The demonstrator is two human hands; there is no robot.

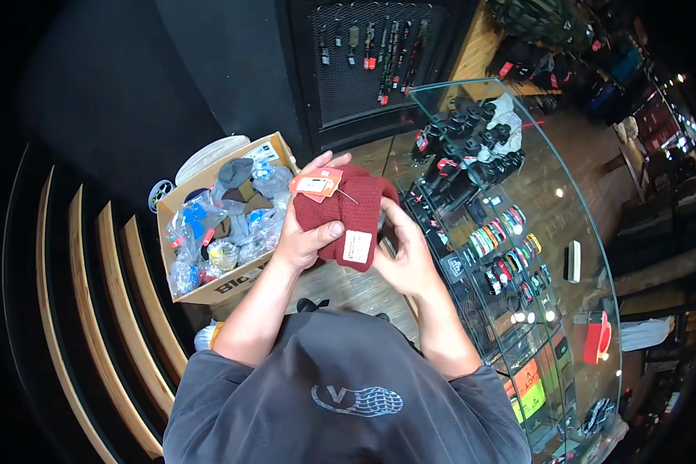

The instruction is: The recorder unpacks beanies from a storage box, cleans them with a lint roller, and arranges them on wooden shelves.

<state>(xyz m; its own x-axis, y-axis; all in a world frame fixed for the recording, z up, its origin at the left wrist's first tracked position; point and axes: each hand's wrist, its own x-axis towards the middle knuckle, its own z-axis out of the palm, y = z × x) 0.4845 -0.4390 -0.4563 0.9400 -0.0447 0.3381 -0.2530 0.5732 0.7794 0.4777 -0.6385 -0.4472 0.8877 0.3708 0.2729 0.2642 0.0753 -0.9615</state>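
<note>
A dark red knit beanie [329, 215] is held up in front of my chest, with a white label patch on its folded cuff. An orange-and-white paper tag [315, 182] hangs from it on a thin string. My left hand [305, 240] grips the beanie from the left, thumb pressed across its front and fingertips showing above its top edge. On the other side, my right hand [400, 251] holds the right edge, its fingers partly hidden behind the knit.
A cardboard box [247, 288] of bagged caps and hats stands at the left. Wooden shelf edges [93, 317] run along the left wall. A glass display case [518, 193] with binoculars and colourful bands is close on the right. Tagged straps hang on a mesh panel [348, 93] ahead.
</note>
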